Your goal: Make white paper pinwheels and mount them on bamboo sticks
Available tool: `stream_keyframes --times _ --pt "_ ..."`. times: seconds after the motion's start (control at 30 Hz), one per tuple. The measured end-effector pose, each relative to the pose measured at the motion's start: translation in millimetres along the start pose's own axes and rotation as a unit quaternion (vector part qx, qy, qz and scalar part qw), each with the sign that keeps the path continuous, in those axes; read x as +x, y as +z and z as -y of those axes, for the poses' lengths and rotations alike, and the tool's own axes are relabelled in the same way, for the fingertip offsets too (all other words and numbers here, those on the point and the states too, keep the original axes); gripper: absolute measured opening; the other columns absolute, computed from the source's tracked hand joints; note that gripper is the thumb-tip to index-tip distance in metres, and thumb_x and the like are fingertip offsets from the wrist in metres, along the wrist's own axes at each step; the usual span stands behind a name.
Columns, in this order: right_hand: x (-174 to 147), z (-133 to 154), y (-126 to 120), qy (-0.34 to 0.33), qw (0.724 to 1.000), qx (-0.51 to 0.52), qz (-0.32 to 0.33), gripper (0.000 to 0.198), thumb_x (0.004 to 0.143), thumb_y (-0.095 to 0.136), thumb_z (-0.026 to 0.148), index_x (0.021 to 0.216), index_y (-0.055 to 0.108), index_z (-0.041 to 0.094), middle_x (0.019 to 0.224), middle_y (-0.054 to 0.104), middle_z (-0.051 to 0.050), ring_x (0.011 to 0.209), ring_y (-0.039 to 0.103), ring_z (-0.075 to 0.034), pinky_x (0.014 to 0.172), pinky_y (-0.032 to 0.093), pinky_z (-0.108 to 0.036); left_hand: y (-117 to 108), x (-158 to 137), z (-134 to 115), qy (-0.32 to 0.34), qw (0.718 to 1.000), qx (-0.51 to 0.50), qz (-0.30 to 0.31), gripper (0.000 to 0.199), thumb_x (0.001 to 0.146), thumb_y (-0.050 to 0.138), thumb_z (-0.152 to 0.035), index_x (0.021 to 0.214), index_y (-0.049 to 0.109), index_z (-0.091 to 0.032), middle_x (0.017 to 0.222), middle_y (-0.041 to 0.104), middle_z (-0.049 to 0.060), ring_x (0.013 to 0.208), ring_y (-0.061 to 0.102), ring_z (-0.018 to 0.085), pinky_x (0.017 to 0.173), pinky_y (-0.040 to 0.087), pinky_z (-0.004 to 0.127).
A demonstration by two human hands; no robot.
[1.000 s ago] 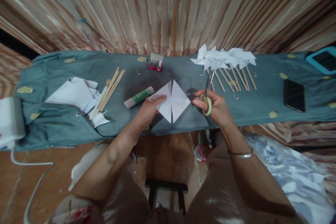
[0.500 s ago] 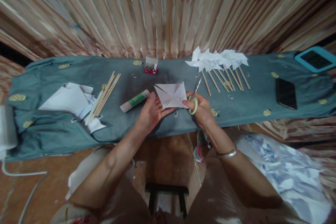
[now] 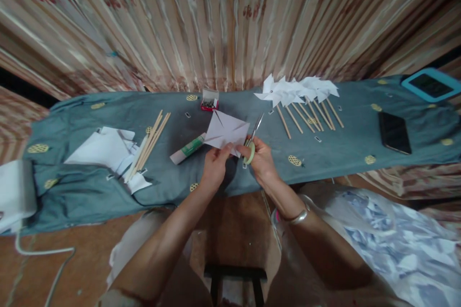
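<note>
A square of white paper with slits cut inward from its corners is held up over the cloth. My left hand pinches its lower edge between thumb and fingers. My right hand holds scissors with pale green handles, blades pointing up and away; its thumb and fingertips also reach the paper's lower right corner. Just left of the paper lies a glue stick with a green and white label. Behind the paper stands a small open red box with little metal pieces inside.
White paper pinwheels on wooden sticks lie at the back right. Loose sticks and paper sheets are at left. A phone and a blue-framed device lie far right. A white appliance stands at the left edge.
The paper has been turned, and my left hand has gone from an open palm beneath it to a pinch on its lower edge. My right hand has shifted left with the scissors.
</note>
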State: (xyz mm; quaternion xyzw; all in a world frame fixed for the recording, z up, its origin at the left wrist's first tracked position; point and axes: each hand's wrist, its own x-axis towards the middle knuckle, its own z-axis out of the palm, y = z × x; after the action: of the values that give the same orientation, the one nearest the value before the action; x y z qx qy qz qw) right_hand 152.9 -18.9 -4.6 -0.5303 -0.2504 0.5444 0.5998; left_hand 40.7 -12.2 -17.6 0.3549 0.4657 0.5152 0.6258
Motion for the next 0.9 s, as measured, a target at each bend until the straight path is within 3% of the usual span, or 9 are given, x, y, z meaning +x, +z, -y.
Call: stream_keyframes --times 0.23,0.53,0.63,0.77,0.9 --pt "1.6 -4.2 6.3 0.031 0.999 0.043 -0.006 0.040 0.040 0.089 0.025 0.073 0.068 0.021 0.062 0.066 0.009 0.057 0.055 -0.009 0.063 0.046 -0.024 -7.1 3.2 -11.3 -0.062 0.989 -0.132 -0.011 0.027 0.075 0.075 -0.035 0.091 0.070 -0.015 0.095 0.076 0.007 0.090 0.071 0.022 0.083 0.055 0.033" --pt "3.2 -7.7 10.3 0.043 0.996 0.082 0.005 0.037 0.041 0.090 0.022 0.071 0.069 0.021 0.065 0.067 0.007 0.059 0.055 -0.009 0.063 0.044 -0.024 -2.3 0.3 -27.7 -0.118 0.971 -0.208 -0.020 0.014 0.082 0.068 -0.024 0.094 0.069 -0.016 0.093 0.077 0.004 0.089 0.072 0.018 0.088 0.055 0.032" --pt "4.1 -5.2 11.6 0.035 0.995 0.089 0.008 0.036 0.042 0.089 0.023 0.072 0.070 0.022 0.067 0.069 0.007 0.060 0.056 -0.009 0.065 0.045 -0.024 -2.2 2.8 -26.2 -0.108 0.975 -0.191 -0.020 0.021 0.073 0.077 -0.025 0.090 0.071 -0.016 0.092 0.076 0.004 0.085 0.070 0.018 0.082 0.055 0.029" --pt "6.3 -1.6 9.7 0.015 0.997 0.068 0.019 0.034 0.045 0.088 0.029 0.073 0.069 0.022 0.069 0.070 0.006 0.060 0.056 -0.010 0.063 0.046 -0.025 -4.4 6.2 -21.7 -0.084 0.990 -0.111 -0.018 0.026 0.056 0.086 -0.025 0.075 0.072 -0.014 0.075 0.072 0.002 0.065 0.063 0.013 0.065 0.050 0.023" --pt "2.9 2.9 4.2 0.021 0.999 -0.008 0.044 0.038 0.048 0.090 0.038 0.075 0.068 0.022 0.064 0.066 0.006 0.057 0.053 -0.010 0.057 0.043 -0.023 -12.2 11.4 -23.8 -0.047 0.997 -0.040 -0.036 0.023 0.055 0.085 -0.025 0.072 0.071 -0.017 0.069 0.070 0.000 0.058 0.057 0.011 0.058 0.045 0.023"
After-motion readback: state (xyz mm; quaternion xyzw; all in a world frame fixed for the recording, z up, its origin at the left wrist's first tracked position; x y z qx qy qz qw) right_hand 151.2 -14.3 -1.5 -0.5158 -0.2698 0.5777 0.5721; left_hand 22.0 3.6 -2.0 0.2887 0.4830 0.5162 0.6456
